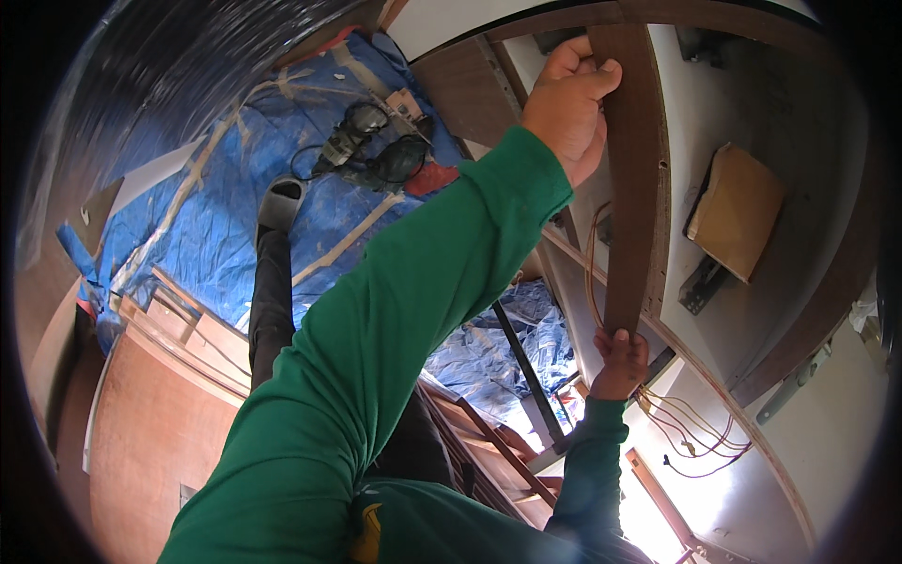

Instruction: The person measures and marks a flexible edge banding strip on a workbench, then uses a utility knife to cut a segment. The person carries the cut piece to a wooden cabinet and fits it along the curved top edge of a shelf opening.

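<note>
A long dark brown wooden strip (pixel 633 179) runs down the front of a cabinet frame (pixel 661 169), against or just in front of it. Near its upper end my left hand (pixel 569 108) is closed at the left edge, thumb across the face; the curled fingers are partly hidden. My right hand (pixel 620 367) grips the bottom end, its fingertips over the wood. Both arms wear green sleeves. Thin loose wires (pixel 691 423) hang beside my right hand.
A tan block (pixel 738 211) sits inside the cabinet at right. Blue tarpaulin (pixel 211 235) covers the floor, with power tools and cords (pixel 371 146) on it. A curved plywood piece (pixel 155 442) stands at lower left. Clear plastic sheeting (pixel 141 85) hangs at upper left.
</note>
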A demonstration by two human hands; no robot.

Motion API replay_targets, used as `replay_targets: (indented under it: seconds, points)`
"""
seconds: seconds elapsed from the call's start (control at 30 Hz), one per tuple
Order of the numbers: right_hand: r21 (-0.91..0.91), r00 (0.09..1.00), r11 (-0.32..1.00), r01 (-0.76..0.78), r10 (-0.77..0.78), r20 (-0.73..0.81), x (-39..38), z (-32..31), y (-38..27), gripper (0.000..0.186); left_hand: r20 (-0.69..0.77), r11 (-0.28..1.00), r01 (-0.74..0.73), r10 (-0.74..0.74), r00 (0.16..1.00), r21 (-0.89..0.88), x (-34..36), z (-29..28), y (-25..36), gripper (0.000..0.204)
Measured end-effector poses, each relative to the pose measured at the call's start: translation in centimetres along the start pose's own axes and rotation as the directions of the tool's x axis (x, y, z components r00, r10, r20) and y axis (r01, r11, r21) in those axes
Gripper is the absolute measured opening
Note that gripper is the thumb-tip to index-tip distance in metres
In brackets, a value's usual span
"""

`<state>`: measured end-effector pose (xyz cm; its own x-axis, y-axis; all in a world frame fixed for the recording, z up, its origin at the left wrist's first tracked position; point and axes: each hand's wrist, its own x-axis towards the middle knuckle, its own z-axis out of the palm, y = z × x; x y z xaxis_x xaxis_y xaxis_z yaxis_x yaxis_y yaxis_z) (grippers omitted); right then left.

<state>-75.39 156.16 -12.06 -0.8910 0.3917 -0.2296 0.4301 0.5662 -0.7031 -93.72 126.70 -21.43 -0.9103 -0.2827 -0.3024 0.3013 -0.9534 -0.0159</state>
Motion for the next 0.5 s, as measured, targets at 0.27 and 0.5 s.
replay_targets:
  seconds: [0.27,0.5]
  points:
    - [0.002,1.000,1.000,0.024,-0.024,0.000,0.6,0.1,0.5,0.031,-0.022,0.998,0.008,-0.006,1.000,0.058,0.0,1.2,-0.8,0.032]
    - [0.019,1.000,1.000,-0.002,0.002,-0.010,0.9,0.3,1.1,0.035,0.031,1.000,0.003,-0.003,1.000,0.008,0.6,1.1,-1.2,0.032]
